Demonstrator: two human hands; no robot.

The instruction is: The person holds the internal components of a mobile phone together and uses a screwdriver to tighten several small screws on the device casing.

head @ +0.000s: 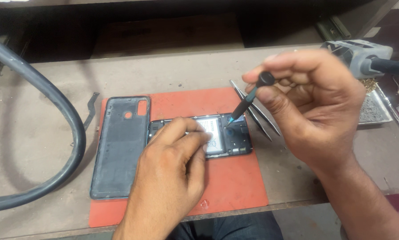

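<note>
orange-red mat (235,186), teal-black screwdriver (246,103) — perhaps

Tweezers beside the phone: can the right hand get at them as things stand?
Probably not straight away: the tweezers lie bare on the mat's edge directly under the right hand, but its fingers are pinched on the screwdriver.

Your path left is blocked by the cover (119,146) and hose (53,98), tweezers (257,111) crowd the right, while bare mat (235,182) lies near.
</note>
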